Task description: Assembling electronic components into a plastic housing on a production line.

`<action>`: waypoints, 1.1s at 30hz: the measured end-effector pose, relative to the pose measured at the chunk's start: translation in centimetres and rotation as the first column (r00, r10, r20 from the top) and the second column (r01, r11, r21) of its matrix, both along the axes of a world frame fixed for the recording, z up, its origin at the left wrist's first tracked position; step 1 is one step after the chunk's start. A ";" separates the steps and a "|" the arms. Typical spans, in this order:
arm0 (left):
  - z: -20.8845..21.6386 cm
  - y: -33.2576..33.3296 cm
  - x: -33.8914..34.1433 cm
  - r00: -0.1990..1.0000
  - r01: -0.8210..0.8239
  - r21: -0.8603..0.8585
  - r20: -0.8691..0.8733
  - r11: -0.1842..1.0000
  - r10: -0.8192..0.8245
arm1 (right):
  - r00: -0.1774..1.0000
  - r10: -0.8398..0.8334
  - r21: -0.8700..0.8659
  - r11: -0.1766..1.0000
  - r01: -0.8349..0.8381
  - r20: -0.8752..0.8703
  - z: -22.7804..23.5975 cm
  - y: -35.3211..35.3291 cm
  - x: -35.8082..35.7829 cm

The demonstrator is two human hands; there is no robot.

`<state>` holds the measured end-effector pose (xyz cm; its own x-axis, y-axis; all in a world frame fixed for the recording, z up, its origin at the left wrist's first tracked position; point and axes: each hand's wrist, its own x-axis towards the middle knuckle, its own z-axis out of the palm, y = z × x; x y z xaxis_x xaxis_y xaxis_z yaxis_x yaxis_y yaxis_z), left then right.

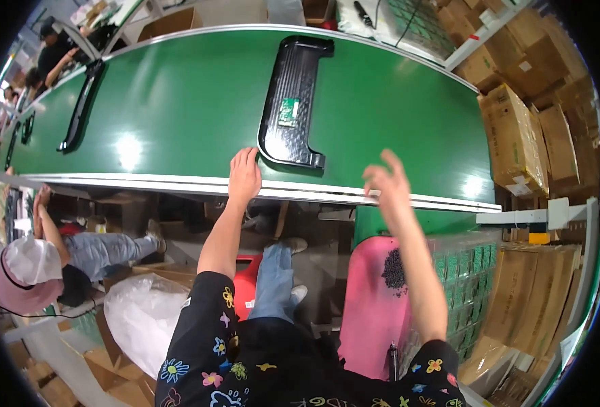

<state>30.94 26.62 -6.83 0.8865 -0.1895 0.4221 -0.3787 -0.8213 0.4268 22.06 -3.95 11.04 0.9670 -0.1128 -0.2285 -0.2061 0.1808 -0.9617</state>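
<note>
A long black plastic housing (300,74) with a ribbed inside lies on the green conveyor belt (395,102). A small green circuit board (288,112) sits in it. At the belt's near rail is my left hand (246,175), its fingers stretched forward. Its fingertips are at the housing's near left corner and seem to touch it. To the right, over the rail and apart from the housing, my right hand (391,182) is raised with fingers spread and partly bent. It looks slightly blurred, and nothing shows in it.
A pink tray (375,305) with small black screws (394,271) and a dark screwdriver-like tool (393,359) is below my right forearm. Circuit boards in clear packs (459,285) stand beside it. Another black housing (83,105) lies further left; a co-worker (49,264) sits at lower left. Cartons (514,139) line the right.
</note>
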 end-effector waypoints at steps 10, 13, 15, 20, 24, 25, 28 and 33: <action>-1.0 0.5 -0.4 0.999 -0.046 -0.059 -0.023 0.997 0.044 | 0.988 -0.001 0.122 0.992 -0.018 0.156 4.7 1.9 15.0; -0.9 0.6 0.0 0.997 -0.067 -0.052 -0.039 0.996 0.065 | 0.988 0.014 -0.006 1.000 -0.014 0.155 4.1 2.7 17.2; -1.0 0.5 0.0 0.998 -0.057 -0.078 -0.027 0.995 0.055 | 0.993 0.006 -0.037 0.999 -0.002 0.116 3.7 2.8 18.9; -0.8 0.6 0.1 0.996 -0.087 -0.134 -0.030 0.987 0.083 | 0.994 -0.037 -0.119 0.992 0.049 0.104 2.9 3.0 23.7; -0.8 0.3 0.3 0.992 -0.127 -0.169 -0.039 0.977 0.122 | 0.989 -0.100 -0.280 0.952 0.126 0.108 2.1 3.3 27.2; -0.8 0.4 0.2 0.991 -0.135 -0.171 -0.046 0.976 0.130 | 0.987 -0.123 -0.347 0.925 0.153 0.105 1.9 3.7 27.9; -1.2 0.6 0.0 0.993 -0.117 -0.198 -0.020 0.973 0.116 | 0.935 0.051 -0.698 0.679 0.226 0.352 1.2 5.7 29.4; -1.7 0.4 0.1 0.990 -0.132 -0.192 0.020 0.972 0.138 | 0.780 0.385 -0.869 0.265 0.419 0.494 0.8 10.1 32.6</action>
